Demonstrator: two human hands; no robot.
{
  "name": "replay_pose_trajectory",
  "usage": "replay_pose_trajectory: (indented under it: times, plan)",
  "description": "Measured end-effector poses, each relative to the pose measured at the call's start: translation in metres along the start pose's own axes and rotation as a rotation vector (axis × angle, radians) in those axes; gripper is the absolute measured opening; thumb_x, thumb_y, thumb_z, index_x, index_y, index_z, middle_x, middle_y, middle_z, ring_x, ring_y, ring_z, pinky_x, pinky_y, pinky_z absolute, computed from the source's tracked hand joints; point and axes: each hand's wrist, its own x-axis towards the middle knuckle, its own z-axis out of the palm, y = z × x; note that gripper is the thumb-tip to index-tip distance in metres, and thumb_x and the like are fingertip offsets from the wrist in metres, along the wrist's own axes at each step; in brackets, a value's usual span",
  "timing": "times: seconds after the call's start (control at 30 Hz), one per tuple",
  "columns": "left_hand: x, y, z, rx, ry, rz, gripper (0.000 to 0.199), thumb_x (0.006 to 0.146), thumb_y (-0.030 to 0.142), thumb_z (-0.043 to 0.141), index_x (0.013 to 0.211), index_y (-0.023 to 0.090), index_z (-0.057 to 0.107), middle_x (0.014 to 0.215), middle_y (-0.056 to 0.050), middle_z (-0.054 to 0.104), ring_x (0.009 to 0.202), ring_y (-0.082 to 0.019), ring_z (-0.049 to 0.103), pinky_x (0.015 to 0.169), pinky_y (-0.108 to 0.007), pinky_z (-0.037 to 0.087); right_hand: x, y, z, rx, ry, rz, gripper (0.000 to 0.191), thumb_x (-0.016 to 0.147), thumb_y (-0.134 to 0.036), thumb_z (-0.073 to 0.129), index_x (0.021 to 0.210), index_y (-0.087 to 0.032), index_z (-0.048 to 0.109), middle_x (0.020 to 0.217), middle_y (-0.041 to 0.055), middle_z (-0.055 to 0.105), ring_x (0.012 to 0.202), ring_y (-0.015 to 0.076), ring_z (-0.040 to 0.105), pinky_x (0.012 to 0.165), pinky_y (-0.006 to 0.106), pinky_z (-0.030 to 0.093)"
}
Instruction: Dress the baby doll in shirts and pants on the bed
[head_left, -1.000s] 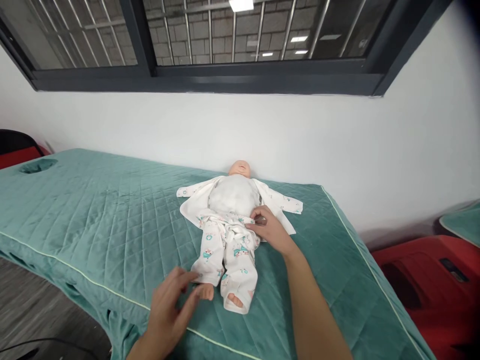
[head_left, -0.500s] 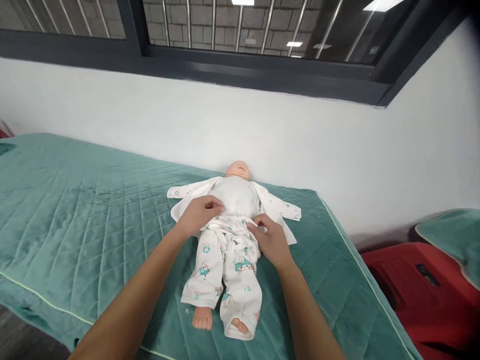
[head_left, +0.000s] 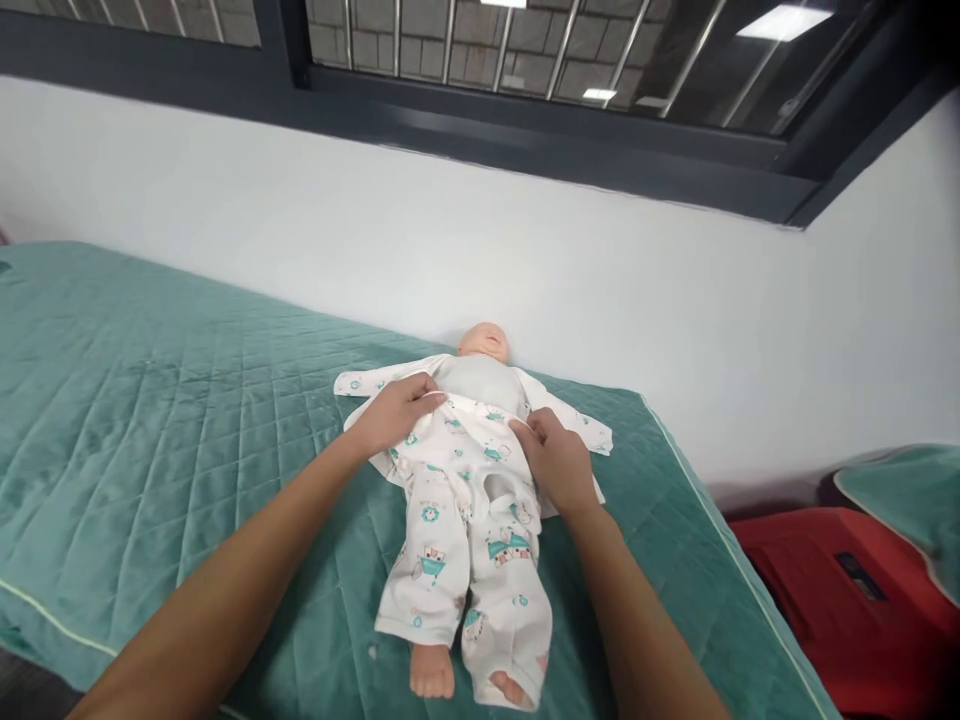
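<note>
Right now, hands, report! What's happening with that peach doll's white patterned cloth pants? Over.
Left hand, right hand: each pinching the waistband. White patterned cloth pants: on the peach doll, waistband across its pale torso. Nothing visible blocking the hands.

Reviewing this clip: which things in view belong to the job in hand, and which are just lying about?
In the job:
- pants, waistband pinched by the left hand and right hand
- doll, wearing them
- top, spread open
- bed, under the doll

Just about:
- red plastic item
- green cover beside it
- window
</note>
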Motion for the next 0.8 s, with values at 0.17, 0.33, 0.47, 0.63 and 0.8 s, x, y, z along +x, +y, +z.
replay_pose_trajectory:
  times: [0.17,0.33,0.47,0.63,0.8]
  plan:
    - [0.006,-0.032,0.005,-0.154,-0.011,-0.083,0.034,0.084,0.052,0.058,0.079,0.019,0.055,0.068,0.004,0.045,0.063,-0.011,0.040,0.057,-0.024,0.031,-0.007,0.007,0.010,0.084,-0.041,0.042,0.023,0.091,-0.047,0.050,0.082,-0.026,0.050,0.064,-0.0021,0.056,0.061,0.0179,0.049,0.060,0.028,0.030]
    - [-0.004,-0.044,-0.010,-0.272,-0.250,-0.198,0.037,0.083,0.056,0.060,0.085,0.019,0.057,0.069,0.004,0.045,0.060,-0.009,0.037,0.053,-0.021,0.028,-0.003,0.026,0.003,0.327,-0.277,0.023,0.017,0.090,-0.042,0.049,0.086,-0.026,0.053,0.064,-0.0049,0.053,0.063,0.0163,0.049,0.060,0.027,0.036]
    - [-0.005,-0.048,-0.020,-0.320,-0.363,-0.218,0.034,0.083,0.051,0.063,0.094,0.019,0.058,0.074,0.004,0.050,0.060,-0.009,0.040,0.053,-0.020,0.029,-0.005,0.037,0.003,0.258,-0.374,-0.007,0.005,0.084,-0.029,0.050,0.085,-0.025,0.053,0.068,-0.0039,0.057,0.065,0.0161,0.049,0.060,0.027,0.034]
    - [-0.004,-0.048,-0.024,-0.409,-0.484,-0.211,0.030,0.077,0.033,0.068,0.100,0.019,0.056,0.081,0.002,0.057,0.065,-0.010,0.048,0.059,-0.021,0.035,-0.007,0.035,0.012,0.065,-0.279,0.079,0.008,0.075,-0.020,0.051,0.070,-0.024,0.047,0.065,-0.0024,0.054,0.060,0.0155,0.039,0.056,0.028,0.026]
    - [-0.004,-0.042,-0.026,-0.446,-0.497,-0.185,0.028,0.069,0.018,0.069,0.093,0.018,0.056,0.080,0.002,0.056,0.072,-0.011,0.051,0.065,-0.021,0.039,-0.003,0.042,0.007,0.599,-0.413,0.112,0.008,0.077,-0.028,0.059,0.077,-0.022,0.055,0.071,-0.0023,0.057,0.065,0.0146,0.048,0.061,0.027,0.037]
